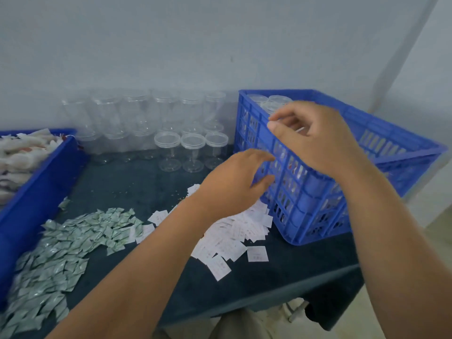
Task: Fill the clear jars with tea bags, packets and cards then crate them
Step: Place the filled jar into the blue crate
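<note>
Right hand (315, 138) curls over the blue crate's (305, 192) near rim, and something clear glints under its fingers, can't tell what. Filled jars (278, 100) inside the crate sit mostly masked by its slatted wall. Left of the crate, the empty jars (137, 113) blur into the wall. Further left, the blue tray (36, 192) runs off the edge. Just in front of the crate, the print on the cards (232, 241) is too small to read.

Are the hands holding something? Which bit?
The left hand holds nothing, fingers loose beside the blue crate. The right hand curls its fingers over the crate's rim; whether they pinch something clear cannot be told.
</note>
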`<state>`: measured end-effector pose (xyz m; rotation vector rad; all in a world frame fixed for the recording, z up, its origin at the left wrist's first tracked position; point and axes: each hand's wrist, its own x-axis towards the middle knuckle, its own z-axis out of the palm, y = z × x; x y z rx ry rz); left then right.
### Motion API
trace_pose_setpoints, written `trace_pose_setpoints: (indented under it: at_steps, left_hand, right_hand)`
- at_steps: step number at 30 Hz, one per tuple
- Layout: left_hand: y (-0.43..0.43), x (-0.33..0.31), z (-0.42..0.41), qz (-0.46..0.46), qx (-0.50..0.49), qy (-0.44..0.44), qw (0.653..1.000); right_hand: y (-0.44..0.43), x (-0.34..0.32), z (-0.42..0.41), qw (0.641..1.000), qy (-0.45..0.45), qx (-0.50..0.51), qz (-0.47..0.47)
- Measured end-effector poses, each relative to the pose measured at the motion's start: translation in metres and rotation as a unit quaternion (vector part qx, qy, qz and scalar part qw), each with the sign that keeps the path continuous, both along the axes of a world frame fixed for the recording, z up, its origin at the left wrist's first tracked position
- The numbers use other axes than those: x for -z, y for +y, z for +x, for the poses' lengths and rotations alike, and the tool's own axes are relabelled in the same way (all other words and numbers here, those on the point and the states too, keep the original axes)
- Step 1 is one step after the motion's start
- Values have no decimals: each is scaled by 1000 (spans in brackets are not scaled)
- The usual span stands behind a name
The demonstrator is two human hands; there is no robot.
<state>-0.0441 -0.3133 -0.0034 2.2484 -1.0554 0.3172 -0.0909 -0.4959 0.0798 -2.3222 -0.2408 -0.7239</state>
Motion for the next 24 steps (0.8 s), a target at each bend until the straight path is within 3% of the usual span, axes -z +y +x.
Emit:
trace_pose_setpoints:
  at_steps: [4, 7, 9, 13, 20, 24]
  left_hand:
    - [81, 45, -12, 19, -115, 71, 991]
    - [141, 98, -21, 61, -234, 105, 965]
    - [174, 130, -26, 73, -311, 111, 941]
    - [208, 171, -28, 8, -400, 74, 913]
    - [215, 187, -19, -64, -417, 126, 898]
    - [217, 193, -19, -79, -396, 129, 906]
  right_hand:
    - [53, 61, 5, 993, 70, -89, 24]
    - [92, 119, 15, 984, 137, -116, -4]
    - [118, 157, 17, 987, 124, -98, -12]
    - [166, 215, 17, 990, 119, -75, -9]
    - [206, 193, 117, 972, 118, -93, -182]
    - [220, 160, 197, 954, 79, -49, -286]
